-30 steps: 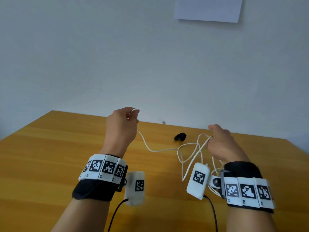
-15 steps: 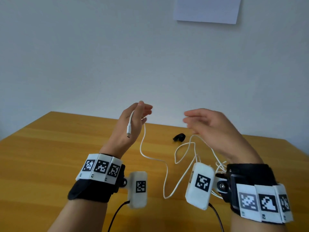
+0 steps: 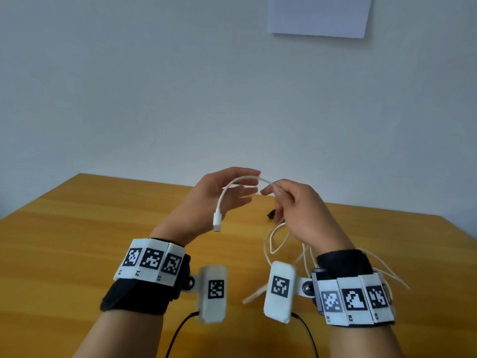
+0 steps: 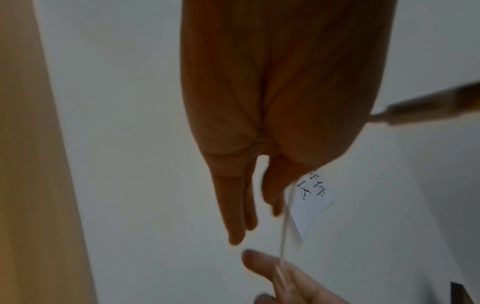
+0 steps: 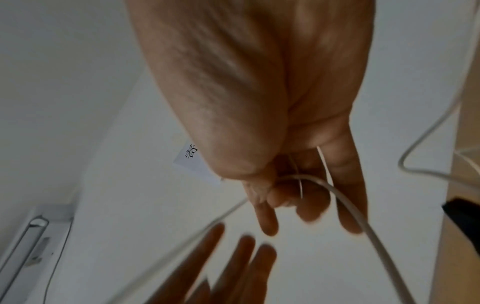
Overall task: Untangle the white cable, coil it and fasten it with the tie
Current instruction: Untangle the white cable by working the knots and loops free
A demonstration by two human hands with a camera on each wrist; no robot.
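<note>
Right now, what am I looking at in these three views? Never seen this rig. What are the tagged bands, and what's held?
No robot here: a person works with two bare hands. The big picture comes from a head-worn camera looking down; the other two come from cameras strapped to each wrist, looking along the fingers. The black wrist straps with white checker-tagged blocks carry those cameras.

The left hand has its fingers nearly straight, with the thin white cable draped over them and its white plug hanging down. The right hand pinches the same cable nearby; the rest hangs in loose loops toward the yellow wooden table. A small black object, possibly the tie, lies on the table behind the right hand. A white paper sheet is on the wall.
</note>
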